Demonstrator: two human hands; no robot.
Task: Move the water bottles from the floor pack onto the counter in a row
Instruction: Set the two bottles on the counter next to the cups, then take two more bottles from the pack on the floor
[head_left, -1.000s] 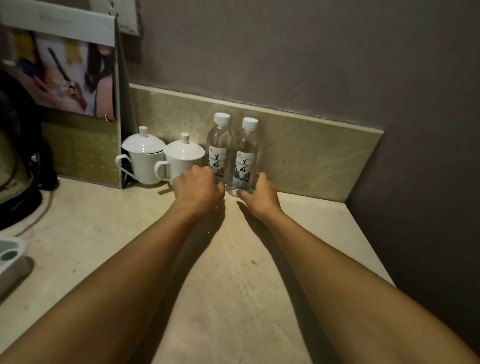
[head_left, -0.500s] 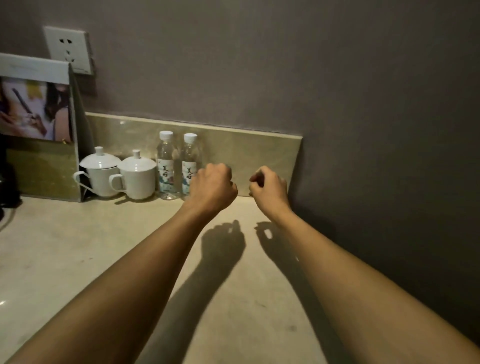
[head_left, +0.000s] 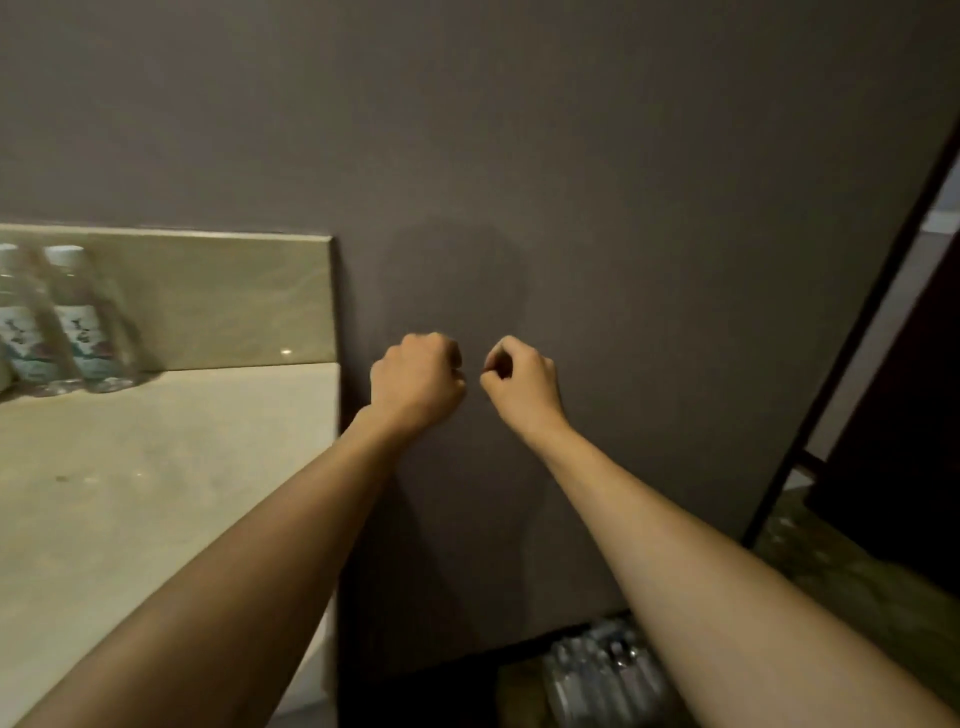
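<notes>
Both hands (head_left: 415, 382) (head_left: 522, 384) curled empty before wall (head_left: 571, 156)

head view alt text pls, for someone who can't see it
Two empty hands, left and right, fingers curled, are raised before a dark wall. Two water bottles stand on the counter at left; the bottle pack lies on the floor below.

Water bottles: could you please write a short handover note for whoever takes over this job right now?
Left hand: curled, holding nothing.
Right hand: curled, holding nothing.
Both hang in front of the wall, past the counter's right end.
Done: two bottles stand upright side by side at the back of the counter.
Left: the pack on the floor at the bottom of the view still holds bottles; bring them up and extend the row rightward.
</notes>
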